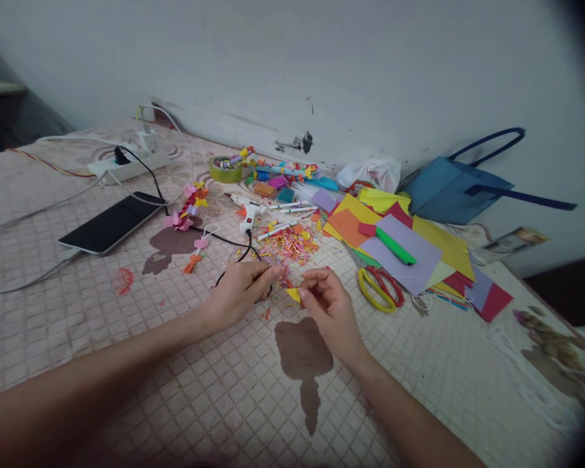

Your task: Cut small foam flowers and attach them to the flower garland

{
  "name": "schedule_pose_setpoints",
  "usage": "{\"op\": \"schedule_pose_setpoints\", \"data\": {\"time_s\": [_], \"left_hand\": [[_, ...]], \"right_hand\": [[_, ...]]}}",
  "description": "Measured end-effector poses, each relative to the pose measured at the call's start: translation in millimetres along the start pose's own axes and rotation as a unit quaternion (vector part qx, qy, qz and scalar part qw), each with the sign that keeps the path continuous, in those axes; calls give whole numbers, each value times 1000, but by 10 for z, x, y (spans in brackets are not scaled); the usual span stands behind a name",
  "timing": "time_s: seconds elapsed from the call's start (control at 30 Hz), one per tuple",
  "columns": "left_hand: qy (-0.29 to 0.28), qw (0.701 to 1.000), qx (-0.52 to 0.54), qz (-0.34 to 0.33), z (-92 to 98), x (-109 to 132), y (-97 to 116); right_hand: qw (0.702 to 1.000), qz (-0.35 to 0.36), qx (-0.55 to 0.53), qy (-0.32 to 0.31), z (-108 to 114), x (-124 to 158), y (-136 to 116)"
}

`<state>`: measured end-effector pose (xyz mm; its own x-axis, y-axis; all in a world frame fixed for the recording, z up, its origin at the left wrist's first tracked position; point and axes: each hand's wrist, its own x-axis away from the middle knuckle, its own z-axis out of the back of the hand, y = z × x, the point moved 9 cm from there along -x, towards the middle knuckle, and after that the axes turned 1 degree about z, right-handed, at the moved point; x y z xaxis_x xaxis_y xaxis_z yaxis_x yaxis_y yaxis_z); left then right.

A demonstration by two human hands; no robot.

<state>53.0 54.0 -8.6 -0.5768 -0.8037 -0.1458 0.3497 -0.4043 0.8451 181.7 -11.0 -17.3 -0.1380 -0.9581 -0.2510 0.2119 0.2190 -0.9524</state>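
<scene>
My right hand (332,311) pinches a small yellow paper piece (293,294) between thumb and fingers, above the quilted tablecloth. Close by on the left, my left hand (238,290) has its thumb and fingers pressed together. Whatever its fingertips may hold cannot be told apart from the pink bits behind them. Just beyond both hands lies a heap of paper scraps (292,242). A white glue gun (247,209) rests on the cloth past my left hand, its black cord running back toward that hand. Scissors with yellow and red handles (377,290) lie to the right of my right hand.
Coloured paper sheets (404,250) with a green cutter-like tool (394,246) lie at right, before a blue bag (461,188). A tablet (112,224) and power strip (131,168) with cables are at left. A tape roll (225,170) stands near the wall.
</scene>
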Motion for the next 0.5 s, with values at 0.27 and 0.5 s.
{"op": "schedule_pose_setpoints", "data": {"time_s": [0.27, 0.5], "left_hand": [[-91, 972, 211, 43, -324, 54, -79], [-83, 956, 274, 60, -325, 54, -107]], "right_hand": [[996, 55, 74, 5, -7, 45, -95], [998, 31, 54, -7, -26, 28, -47]]}}
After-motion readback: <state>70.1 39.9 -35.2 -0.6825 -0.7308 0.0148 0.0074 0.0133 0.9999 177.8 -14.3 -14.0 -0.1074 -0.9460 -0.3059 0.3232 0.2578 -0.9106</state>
